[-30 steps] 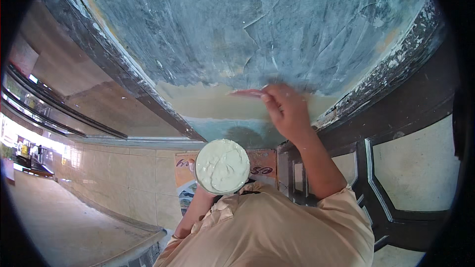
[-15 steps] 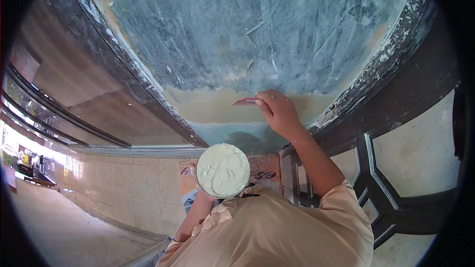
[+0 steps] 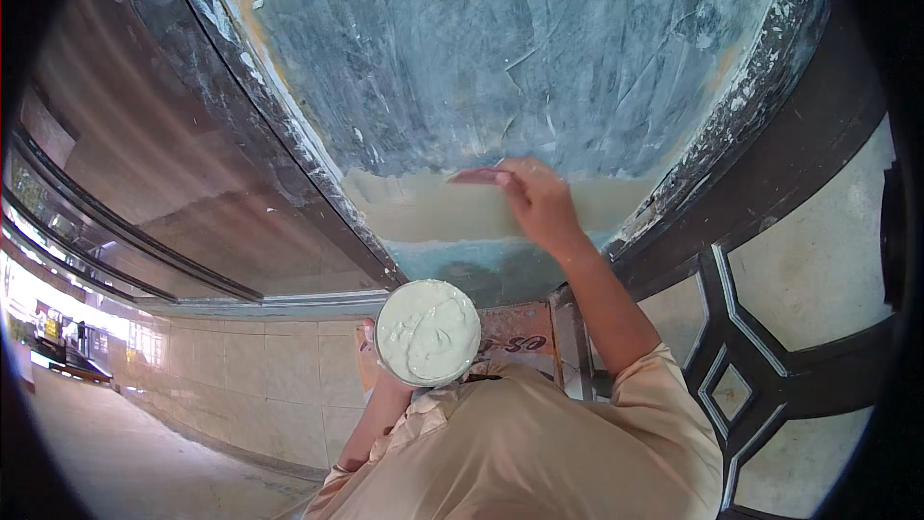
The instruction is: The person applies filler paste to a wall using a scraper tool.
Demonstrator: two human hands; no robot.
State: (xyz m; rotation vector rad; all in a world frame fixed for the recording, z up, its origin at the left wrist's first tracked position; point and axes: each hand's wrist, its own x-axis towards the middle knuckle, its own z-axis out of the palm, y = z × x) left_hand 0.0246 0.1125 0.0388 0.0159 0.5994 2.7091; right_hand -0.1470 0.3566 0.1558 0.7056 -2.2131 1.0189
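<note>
My left hand (image 3: 387, 377) is closed round the side of a round tub of pale, creamy filler (image 3: 428, 332); the tub hides most of its fingers. The filler's surface is swirled. In front of me, my right hand (image 3: 541, 200) pinches a thin reddish scraper (image 3: 478, 175). Its blade points left and lies along the top of a smooth beige band (image 3: 433, 210) on the wall panel. Above this band the panel (image 3: 462, 58) is streaky blue-grey with rough, cracked patches. Below it runs a light blue-green strip (image 3: 462, 260).
Dark, paint-flecked frame posts flank the panel on the left (image 3: 279, 135) and right (image 3: 712, 164). A dark lattice door (image 3: 770, 376) with pale panes stands at the right. On the left are brown glazing (image 3: 173, 164) and tiled low walling (image 3: 231, 356). A printed sheet (image 3: 520, 332) lies below the panel.
My right hand and the scraper have moved a little upward to the top of the beige band. The whole view has shifted slightly. My left hand still holds the tub.
</note>
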